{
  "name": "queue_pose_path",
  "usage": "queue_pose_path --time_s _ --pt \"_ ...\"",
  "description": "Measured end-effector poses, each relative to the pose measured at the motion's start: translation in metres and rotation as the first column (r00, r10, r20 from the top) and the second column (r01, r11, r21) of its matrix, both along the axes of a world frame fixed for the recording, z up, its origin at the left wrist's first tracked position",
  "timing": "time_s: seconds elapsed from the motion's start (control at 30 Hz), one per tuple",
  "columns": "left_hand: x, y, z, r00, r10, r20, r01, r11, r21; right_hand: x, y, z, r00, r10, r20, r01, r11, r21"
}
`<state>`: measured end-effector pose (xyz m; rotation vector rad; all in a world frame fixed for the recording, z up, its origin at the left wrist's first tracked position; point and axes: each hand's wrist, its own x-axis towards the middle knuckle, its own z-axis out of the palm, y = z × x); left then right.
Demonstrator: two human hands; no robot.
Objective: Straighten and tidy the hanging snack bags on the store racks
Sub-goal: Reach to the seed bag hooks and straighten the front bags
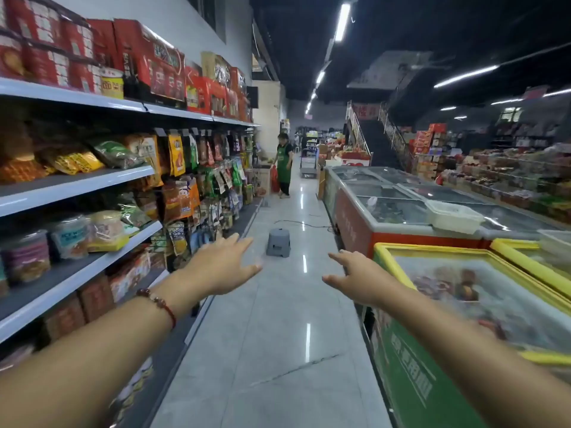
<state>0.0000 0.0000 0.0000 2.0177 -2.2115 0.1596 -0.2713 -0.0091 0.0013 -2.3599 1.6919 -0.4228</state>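
Two empty hands reach out.
Left hand (224,267) and right hand (360,281) spread their fingers; the snack bags (182,180) look light and crinkly, best held by the top.

Head cam, fwd-down along aisle floor (278,319)

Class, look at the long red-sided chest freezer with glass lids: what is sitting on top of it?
On the red-sided chest freezer a white plastic tub rests on the glass lid at its near end. Glare and frost hide most of the goods beneath the glass.
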Motion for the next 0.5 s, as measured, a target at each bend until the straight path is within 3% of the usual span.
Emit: queue_pose_path --time_s 0.23,0.5 --pt "0.037 -0.069 -0.048 0.998 0.038 0.057 -0.041 0.998 0.052 0.035 -0.071 -0.039 0.997 0.058 -0.061 -0.051 0.992 0.113" --pt "0.114 -0.198 -0.068 0.997 0.069 0.040 -0.073 0.989 0.130 0.105 -0.213 -0.065 0.993 0.100 -0.065 -0.090 0.985 0.146"
